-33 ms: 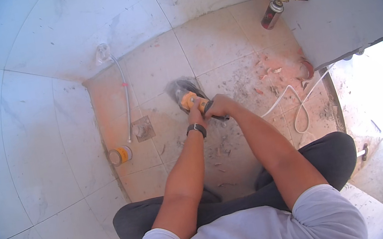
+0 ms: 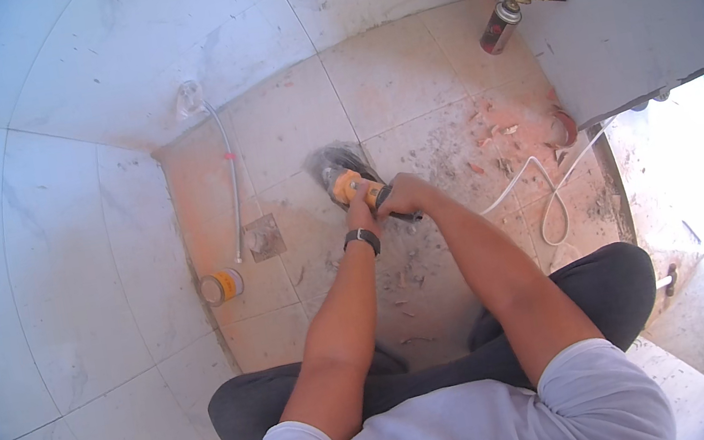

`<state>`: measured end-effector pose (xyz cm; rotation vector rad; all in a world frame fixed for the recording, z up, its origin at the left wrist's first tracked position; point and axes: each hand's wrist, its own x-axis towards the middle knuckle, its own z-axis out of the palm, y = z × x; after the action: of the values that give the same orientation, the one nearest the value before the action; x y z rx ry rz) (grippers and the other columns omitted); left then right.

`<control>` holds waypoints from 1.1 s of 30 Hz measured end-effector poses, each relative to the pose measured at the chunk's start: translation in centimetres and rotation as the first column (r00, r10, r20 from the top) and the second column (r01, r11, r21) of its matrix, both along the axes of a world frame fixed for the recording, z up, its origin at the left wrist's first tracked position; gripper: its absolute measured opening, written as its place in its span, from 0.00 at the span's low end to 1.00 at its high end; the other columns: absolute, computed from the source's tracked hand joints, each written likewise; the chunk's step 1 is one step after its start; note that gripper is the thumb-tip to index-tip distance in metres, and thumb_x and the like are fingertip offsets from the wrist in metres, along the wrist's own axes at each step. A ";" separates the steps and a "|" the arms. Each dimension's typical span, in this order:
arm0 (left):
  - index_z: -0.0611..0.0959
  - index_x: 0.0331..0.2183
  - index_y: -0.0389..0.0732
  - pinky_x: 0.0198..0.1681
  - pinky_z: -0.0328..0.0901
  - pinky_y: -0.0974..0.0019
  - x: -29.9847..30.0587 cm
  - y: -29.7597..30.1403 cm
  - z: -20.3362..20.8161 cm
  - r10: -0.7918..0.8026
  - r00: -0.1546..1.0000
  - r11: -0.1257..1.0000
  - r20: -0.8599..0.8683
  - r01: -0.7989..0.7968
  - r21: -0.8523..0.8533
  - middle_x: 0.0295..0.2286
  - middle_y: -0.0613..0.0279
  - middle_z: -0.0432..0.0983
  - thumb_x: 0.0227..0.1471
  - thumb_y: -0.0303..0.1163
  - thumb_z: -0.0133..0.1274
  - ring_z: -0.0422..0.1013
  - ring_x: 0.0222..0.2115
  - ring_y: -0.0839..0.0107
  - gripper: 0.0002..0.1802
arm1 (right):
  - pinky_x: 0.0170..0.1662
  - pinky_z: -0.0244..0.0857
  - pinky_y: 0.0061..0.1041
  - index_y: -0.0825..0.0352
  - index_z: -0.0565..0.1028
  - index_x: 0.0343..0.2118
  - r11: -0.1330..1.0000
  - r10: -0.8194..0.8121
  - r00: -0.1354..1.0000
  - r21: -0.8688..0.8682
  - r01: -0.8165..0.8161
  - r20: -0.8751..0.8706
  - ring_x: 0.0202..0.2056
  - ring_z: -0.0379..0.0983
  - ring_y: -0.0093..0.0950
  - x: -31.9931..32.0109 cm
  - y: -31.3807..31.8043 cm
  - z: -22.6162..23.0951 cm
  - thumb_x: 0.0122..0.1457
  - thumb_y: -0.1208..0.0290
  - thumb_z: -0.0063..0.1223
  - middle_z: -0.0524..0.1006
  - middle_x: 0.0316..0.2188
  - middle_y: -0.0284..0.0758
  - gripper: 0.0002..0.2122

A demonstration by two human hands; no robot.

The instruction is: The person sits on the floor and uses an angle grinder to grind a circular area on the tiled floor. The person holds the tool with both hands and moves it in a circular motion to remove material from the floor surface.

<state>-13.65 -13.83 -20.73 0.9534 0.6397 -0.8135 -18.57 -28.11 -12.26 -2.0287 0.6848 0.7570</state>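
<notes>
Both of my hands are on a yellow angle grinder [image 2: 347,186] held low at the tiled floor in front of my crossed legs. My left hand [image 2: 361,213], with a dark watch on its wrist, wraps around the grinder's body. At the dark rear end, my right hand [image 2: 406,195] is closed on the tool. The grinder's head lies against a dark grey patch [image 2: 329,157], blurred there, so the disc cannot be made out. Grey dust and small chips lie on the tiles around it.
A hose [image 2: 234,193] hangs from the wall above a square floor drain [image 2: 263,237]. A tin [image 2: 222,286] lies by the left wall. A gas torch [image 2: 502,26] stands in the far right corner. Reddish rubble [image 2: 504,131] and a white cable [image 2: 541,190] lie right.
</notes>
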 end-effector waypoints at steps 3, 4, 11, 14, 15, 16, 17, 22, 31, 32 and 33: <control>0.77 0.48 0.45 0.34 0.74 0.63 -0.2 0.2 0.1 -0.005 1.000 1.000 0.002 0.005 -0.007 0.36 0.64 0.80 0.61 0.42 0.59 0.79 0.35 0.67 0.18 | 0.40 0.76 0.35 0.77 0.84 0.33 0.998 0.059 0.998 -0.022 -0.059 0.021 0.37 0.83 0.43 0.5 -0.7 -0.1 0.29 0.52 0.74 0.84 0.35 0.52 0.32; 0.77 0.48 0.45 0.34 0.74 0.63 -0.1 0.2 0.1 -0.012 1.000 1.000 -0.005 0.012 -0.001 0.36 0.64 0.80 0.61 0.43 0.59 0.79 0.35 0.67 0.18 | 0.40 0.76 0.35 0.77 0.84 0.33 0.998 0.068 0.998 0.008 -0.069 0.014 0.37 0.83 0.43 0.7 -0.9 -0.2 0.29 0.52 0.74 0.84 0.35 0.52 0.32; 0.76 0.50 0.39 0.32 0.75 0.63 1.2 -0.7 0.0 0.025 0.999 0.998 -0.025 -0.024 0.052 0.38 0.60 0.80 0.57 0.46 0.64 0.80 0.34 0.65 0.26 | 0.39 0.76 0.35 0.77 0.84 0.34 0.998 0.062 0.998 0.019 -0.062 -0.011 0.36 0.83 0.43 2.0 -1.6 -0.3 0.30 0.53 0.74 0.84 0.35 0.51 0.31; 0.76 0.50 0.40 0.34 0.75 0.62 1.0 -0.6 -0.5 0.021 1.000 0.999 -0.024 -0.020 0.025 0.38 0.60 0.80 0.58 0.45 0.62 0.80 0.35 0.64 0.25 | 0.39 0.76 0.35 0.77 0.84 0.35 0.999 0.044 0.999 0.027 -0.044 -0.014 0.37 0.83 0.43 1.7 -1.2 -0.1 0.31 0.53 0.74 0.84 0.35 0.51 0.31; 0.76 0.50 0.42 0.36 0.75 0.62 1.0 -0.6 -0.7 0.015 1.000 1.000 -0.013 -0.015 0.005 0.39 0.60 0.80 0.60 0.44 0.61 0.79 0.36 0.64 0.23 | 0.40 0.76 0.35 0.77 0.84 0.35 0.999 0.042 0.999 0.007 -0.042 -0.029 0.37 0.83 0.43 1.6 -1.1 0.0 0.31 0.53 0.74 0.84 0.36 0.51 0.31; 0.76 0.50 0.44 0.38 0.75 0.61 1.0 -0.5 -1.0 0.012 1.000 1.000 -0.011 -0.012 0.006 0.39 0.61 0.80 0.61 0.43 0.59 0.79 0.37 0.63 0.20 | 0.40 0.76 0.35 0.77 0.84 0.35 0.999 0.028 1.000 0.024 -0.027 -0.012 0.37 0.83 0.43 1.4 -1.0 0.1 0.31 0.53 0.74 0.84 0.36 0.52 0.31; 0.76 0.50 0.42 0.37 0.75 0.61 1.0 -0.5 -1.2 0.022 1.000 1.000 -0.001 -0.022 -0.012 0.38 0.60 0.80 0.60 0.44 0.61 0.79 0.36 0.63 0.22 | 0.41 0.77 0.35 0.77 0.84 0.35 1.000 0.017 1.000 0.019 -0.017 -0.012 0.38 0.83 0.43 1.3 -0.8 0.2 0.32 0.53 0.74 0.84 0.36 0.52 0.31; 0.76 0.50 0.38 0.36 0.75 0.61 1.0 -0.4 -1.6 -0.014 1.000 0.999 -0.007 0.015 0.040 0.37 0.60 0.80 0.57 0.44 0.64 0.80 0.35 0.64 0.26 | 0.43 0.77 0.37 0.77 0.84 0.36 0.999 -0.033 0.999 -0.002 0.033 -0.017 0.39 0.83 0.44 0.7 0.0 0.5 0.34 0.52 0.73 0.84 0.37 0.53 0.31; 0.74 0.50 0.44 0.41 0.75 0.56 0.3 0.4 -1.6 0.016 1.000 0.999 -0.018 -0.017 -0.039 0.39 0.59 0.80 0.61 0.44 0.58 0.80 0.38 0.61 0.21 | 0.47 0.77 0.37 0.74 0.84 0.39 0.997 0.012 1.000 -0.082 -0.011 0.019 0.44 0.83 0.45 0.0 0.8 1.3 0.35 0.54 0.73 0.83 0.40 0.53 0.30; 0.74 0.50 0.44 0.41 0.75 0.56 0.1 0.4 -1.6 0.019 0.999 0.997 0.028 -0.017 -0.074 0.39 0.59 0.80 0.61 0.44 0.58 0.79 0.38 0.61 0.21 | 0.47 0.77 0.37 0.73 0.84 0.39 0.995 0.042 0.999 -0.089 -0.041 0.017 0.44 0.83 0.44 0.0 0.6 1.6 0.35 0.54 0.73 0.83 0.40 0.52 0.30; 0.74 0.50 0.44 0.41 0.75 0.56 -0.3 0.4 -1.6 0.031 0.998 0.997 0.053 -0.027 -0.069 0.39 0.60 0.80 0.61 0.44 0.57 0.79 0.39 0.62 0.21 | 0.48 0.77 0.37 0.73 0.84 0.40 0.992 0.072 0.997 -0.109 -0.071 0.006 0.44 0.83 0.44 0.0 0.4 2.0 0.35 0.53 0.73 0.84 0.40 0.52 0.30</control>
<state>-13.95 -13.39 -22.35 0.8992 0.5748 -0.7765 -18.57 -27.73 -10.31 -2.1640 0.6633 0.7646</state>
